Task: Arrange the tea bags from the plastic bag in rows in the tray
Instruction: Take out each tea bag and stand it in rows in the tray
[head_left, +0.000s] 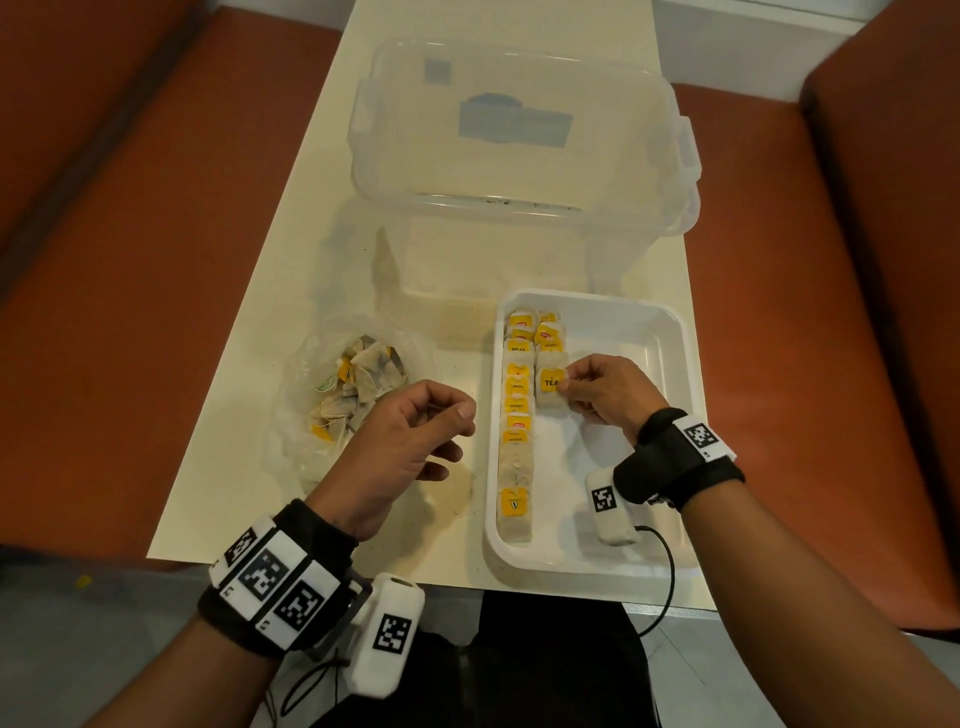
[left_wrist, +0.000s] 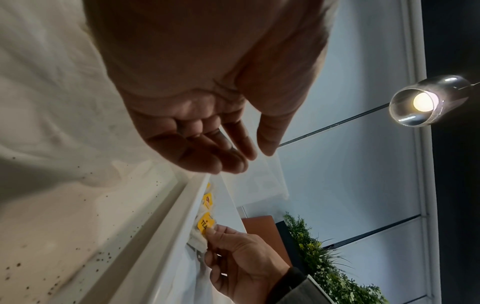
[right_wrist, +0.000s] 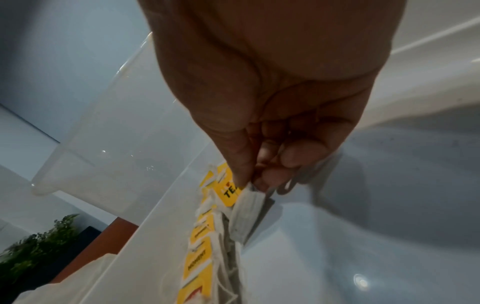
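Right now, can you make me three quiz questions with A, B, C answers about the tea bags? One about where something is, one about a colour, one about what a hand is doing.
1. Where is the plastic bag next to the tray?
A. To its left
B. Inside it
C. To its right

2. What colour are the tags on the tea bags?
A. Green
B. Yellow
C. Purple

3. What is the right hand doing?
A. Resting flat on the table
B. Lifting the clear tub
C. Pinching a tea bag in the tray

Answers:
1. A, in the head view the bag lies on the table left of the tray.
2. B, the row in the tray shows yellow tags.
3. C, the thumb and fingertips pinch the bag with the "TEA" tag at the near end of the second row, while the left hand holds nothing.
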